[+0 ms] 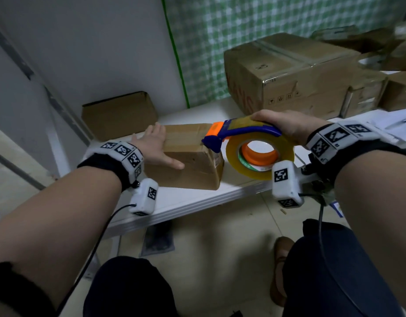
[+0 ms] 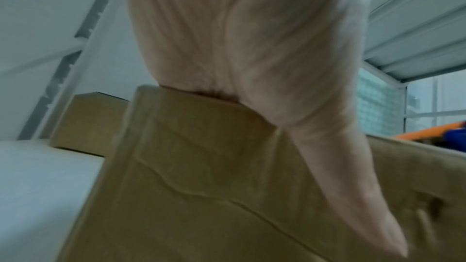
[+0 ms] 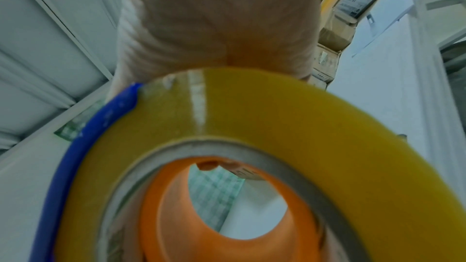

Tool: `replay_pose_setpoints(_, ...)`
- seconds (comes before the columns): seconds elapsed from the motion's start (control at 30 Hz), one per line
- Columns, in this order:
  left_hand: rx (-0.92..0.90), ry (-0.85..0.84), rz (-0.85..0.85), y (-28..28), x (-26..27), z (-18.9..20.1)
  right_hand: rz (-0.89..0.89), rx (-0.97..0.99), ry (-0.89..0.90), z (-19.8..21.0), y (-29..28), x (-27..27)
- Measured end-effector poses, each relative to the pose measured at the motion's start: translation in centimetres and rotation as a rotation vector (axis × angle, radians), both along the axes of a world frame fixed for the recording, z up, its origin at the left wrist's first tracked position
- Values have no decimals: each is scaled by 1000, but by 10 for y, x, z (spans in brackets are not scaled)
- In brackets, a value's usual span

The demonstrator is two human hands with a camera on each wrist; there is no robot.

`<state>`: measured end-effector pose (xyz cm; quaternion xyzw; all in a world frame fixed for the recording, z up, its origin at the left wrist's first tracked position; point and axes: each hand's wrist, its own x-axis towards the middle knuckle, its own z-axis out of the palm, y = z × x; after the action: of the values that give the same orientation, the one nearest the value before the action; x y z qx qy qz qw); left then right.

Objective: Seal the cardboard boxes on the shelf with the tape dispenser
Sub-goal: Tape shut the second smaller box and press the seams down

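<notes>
A: Hands first. What is the left hand [image 1: 155, 146] doing?

B: It lies flat on the box [image 1: 188, 161], fingers straight over the top at the left end, thumb down the near side. The left wrist view shows the palm [image 2: 227, 37] against the top edge and the thumb running along the cardboard. It presses; nothing is gripped.

A: And the right hand [image 1: 286, 125]?

B: Curled over the top of the dispenser [image 1: 243, 143], holding it. From the right wrist view the palm [image 3: 216, 17] sits on the yellow roll [image 3: 277, 119], with the blue frame [image 3: 83, 146] along its left side.

A: Where is the dispenser relative to the box?

B: Just right of it. Its blue and orange nose [image 1: 212, 137] meets the box's top right corner. The roll [image 1: 259, 154], on an orange core, hangs beside the box's right end, above the shelf [image 1: 193, 202].

A: Is tape laid on the box?

B: A paler strip seems to run along the top, but I cannot tell for sure.

A: Where does the box sit?

B: At the near edge of the white shelf, left of middle.

A: Anything else on the shelf?

B: A small box [image 1: 119, 114] far left against the wall, a large box [image 1: 289, 74] far right with smaller cartons [image 1: 362, 97] beside it, and papers [image 1: 396, 124] at the right edge.
</notes>
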<state>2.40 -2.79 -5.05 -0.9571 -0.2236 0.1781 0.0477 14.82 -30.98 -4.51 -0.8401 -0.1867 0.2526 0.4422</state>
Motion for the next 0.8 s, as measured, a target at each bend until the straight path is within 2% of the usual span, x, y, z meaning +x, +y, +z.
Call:
replay_pose_setpoints(0.33, -173, -32, -219, -55, 13, 2, -67, 45, 44, -8, -3, -7)
replay_pose_setpoints(0.67, -109, -277, -269, -70, 10, -13, -119, 87, 23, -15, -3, -13)
replay_pose_setpoints(0.8, -139, -310, -292, -69, 12, -13, -133, 117, 15, -19, -1, -18)
